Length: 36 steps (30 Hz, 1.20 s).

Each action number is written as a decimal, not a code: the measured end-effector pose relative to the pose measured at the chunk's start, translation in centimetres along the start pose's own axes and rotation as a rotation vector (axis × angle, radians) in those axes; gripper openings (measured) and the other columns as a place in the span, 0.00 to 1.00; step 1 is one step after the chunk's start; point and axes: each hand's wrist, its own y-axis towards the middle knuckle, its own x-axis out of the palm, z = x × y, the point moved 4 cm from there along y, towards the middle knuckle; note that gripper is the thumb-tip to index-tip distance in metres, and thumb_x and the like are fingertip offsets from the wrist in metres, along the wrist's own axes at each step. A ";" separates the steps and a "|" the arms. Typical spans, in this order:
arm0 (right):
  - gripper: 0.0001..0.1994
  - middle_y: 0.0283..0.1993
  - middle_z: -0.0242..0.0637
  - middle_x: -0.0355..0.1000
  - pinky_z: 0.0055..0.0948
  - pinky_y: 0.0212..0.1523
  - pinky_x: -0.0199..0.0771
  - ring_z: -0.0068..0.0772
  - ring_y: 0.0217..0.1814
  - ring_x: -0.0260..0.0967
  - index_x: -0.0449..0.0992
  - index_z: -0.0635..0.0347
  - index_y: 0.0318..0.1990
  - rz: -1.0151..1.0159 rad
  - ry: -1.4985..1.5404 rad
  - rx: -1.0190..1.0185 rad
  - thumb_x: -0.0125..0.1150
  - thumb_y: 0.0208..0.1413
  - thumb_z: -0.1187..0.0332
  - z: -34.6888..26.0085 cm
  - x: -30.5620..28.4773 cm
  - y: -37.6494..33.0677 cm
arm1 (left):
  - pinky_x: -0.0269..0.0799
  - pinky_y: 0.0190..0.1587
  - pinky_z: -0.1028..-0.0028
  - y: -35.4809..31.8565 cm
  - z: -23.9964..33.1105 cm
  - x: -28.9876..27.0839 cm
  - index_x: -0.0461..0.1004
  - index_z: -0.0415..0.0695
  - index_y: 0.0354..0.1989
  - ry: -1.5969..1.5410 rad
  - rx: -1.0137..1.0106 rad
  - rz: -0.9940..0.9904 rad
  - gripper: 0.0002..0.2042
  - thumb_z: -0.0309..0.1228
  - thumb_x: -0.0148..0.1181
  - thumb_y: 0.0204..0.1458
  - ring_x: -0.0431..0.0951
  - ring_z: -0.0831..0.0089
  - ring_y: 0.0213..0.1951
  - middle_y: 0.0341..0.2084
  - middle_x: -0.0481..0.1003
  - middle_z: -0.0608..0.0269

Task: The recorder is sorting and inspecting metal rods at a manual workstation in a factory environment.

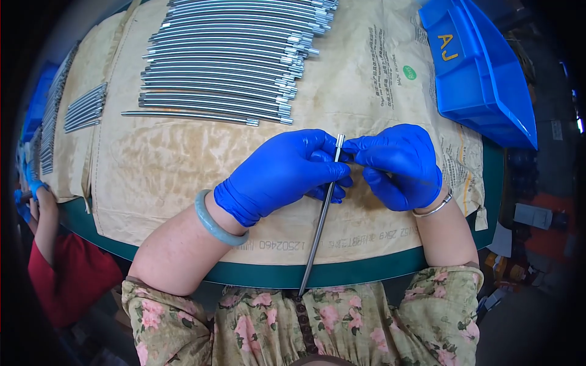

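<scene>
Partly hidden — rod (320,226) behind left hand (284,174)

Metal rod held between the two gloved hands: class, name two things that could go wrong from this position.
The metal rod is gripped only near its top by the left hand and right hand; its long free end hangs past the table edge and could swing or slip. A slip forward might knock the neat row of finished rods out of order.

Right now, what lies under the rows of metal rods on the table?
The metal rods lie on tan paper sacking spread over a green-edged table. Whatever lies directly beneath the rods is covered. Both hands hold one rod above it.
</scene>
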 end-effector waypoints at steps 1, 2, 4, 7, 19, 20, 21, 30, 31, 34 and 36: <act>0.07 0.33 0.43 0.73 0.27 0.22 0.66 0.35 0.23 0.69 0.70 0.57 0.30 -0.002 -0.001 0.002 0.55 0.40 0.75 -0.2 -0.1 0.1 | 0.74 0.34 0.74 0.1 0.0 0.0 0.66 0.34 0.39 -0.001 0.000 -0.003 0.10 0.24 0.53 0.48 0.76 0.70 0.30 0.29 0.73 0.55; 0.08 0.33 0.40 0.73 0.27 0.20 0.64 0.34 0.21 0.67 0.70 0.56 0.30 -0.028 -0.063 -0.010 0.57 0.37 0.74 -0.4 -0.2 0.2 | 0.74 0.34 0.74 0.1 0.0 0.1 0.66 0.34 0.39 0.007 -0.007 -0.004 0.10 0.24 0.52 0.48 0.76 0.69 0.30 0.29 0.73 0.55; 0.11 0.32 0.34 0.73 0.26 0.16 0.60 0.31 0.17 0.63 0.71 0.55 0.29 -0.079 -0.184 -0.036 0.61 0.32 0.72 -0.7 0.0 0.2 | 0.74 0.34 0.74 0.2 0.0 0.1 0.66 0.34 0.39 0.023 -0.019 -0.003 0.10 0.24 0.52 0.48 0.76 0.69 0.30 0.29 0.73 0.55; 0.11 0.32 0.34 0.73 0.26 0.16 0.61 0.31 0.17 0.63 0.70 0.54 0.29 -0.078 -0.229 -0.063 0.62 0.32 0.72 -0.6 0.0 0.1 | 0.74 0.34 0.74 0.2 -0.2 0.1 0.66 0.34 0.39 0.017 0.005 -0.009 0.11 0.24 0.52 0.48 0.76 0.69 0.30 0.29 0.73 0.55; 0.12 0.32 0.33 0.72 0.25 0.16 0.62 0.30 0.18 0.64 0.70 0.54 0.27 0.038 -0.161 -0.055 0.63 0.30 0.72 -0.3 0.3 -0.2 | 0.74 0.33 0.74 -0.2 -0.2 -0.2 0.66 0.34 0.40 -0.010 0.015 -0.032 0.11 0.23 0.52 0.47 0.76 0.69 0.30 0.29 0.73 0.55; 0.12 0.32 0.33 0.72 0.25 0.16 0.62 0.30 0.18 0.64 0.70 0.54 0.27 -0.003 -0.166 -0.059 0.63 0.30 0.72 -0.4 0.3 -0.2 | 0.74 0.33 0.74 -0.1 -0.3 -0.2 0.66 0.34 0.40 -0.008 0.015 -0.038 0.11 0.23 0.51 0.47 0.76 0.69 0.30 0.29 0.73 0.55; 0.12 0.32 0.33 0.72 0.25 0.16 0.62 0.30 0.18 0.64 0.70 0.54 0.27 -0.004 -0.166 -0.058 0.63 0.30 0.72 -0.5 0.3 -0.2 | 0.74 0.33 0.74 -0.1 -0.3 -0.2 0.66 0.34 0.40 -0.009 0.015 -0.038 0.11 0.23 0.51 0.47 0.76 0.69 0.30 0.29 0.73 0.55; 0.12 0.32 0.32 0.72 0.25 0.16 0.60 0.29 0.20 0.64 0.70 0.54 0.26 -0.015 -0.311 -0.104 0.63 0.28 0.70 0.3 0.7 0.2 | 0.74 0.34 0.74 0.3 -0.4 -0.4 0.66 0.34 0.41 0.011 0.016 -0.016 0.11 0.23 0.51 0.48 0.76 0.69 0.30 0.29 0.73 0.55; 0.12 0.33 0.32 0.72 0.25 0.16 0.60 0.29 0.20 0.64 0.70 0.53 0.26 0.040 -0.310 -0.070 0.63 0.28 0.69 1.1 0.7 0.2 | 0.74 0.34 0.74 0.3 -0.4 -0.4 0.65 0.34 0.41 0.024 0.018 -0.023 0.11 0.24 0.51 0.49 0.76 0.69 0.31 0.29 0.73 0.54; 0.11 0.34 0.33 0.72 0.26 0.17 0.60 0.30 0.21 0.65 0.70 0.54 0.26 0.086 -0.297 -0.039 0.62 0.28 0.71 0.8 0.3 0.0 | 0.73 0.34 0.74 0.2 -0.4 -0.3 0.65 0.35 0.41 0.037 0.022 -0.026 0.12 0.25 0.51 0.49 0.76 0.69 0.31 0.29 0.74 0.54; 0.10 0.32 0.35 0.72 0.28 0.19 0.62 0.35 0.22 0.67 0.70 0.56 0.25 0.072 -0.266 -0.048 0.60 0.28 0.74 0.0 0.4 0.0 | 0.73 0.34 0.75 0.0 -0.6 -0.4 0.65 0.35 0.41 0.037 0.026 -0.010 0.11 0.25 0.52 0.49 0.76 0.69 0.31 0.29 0.74 0.54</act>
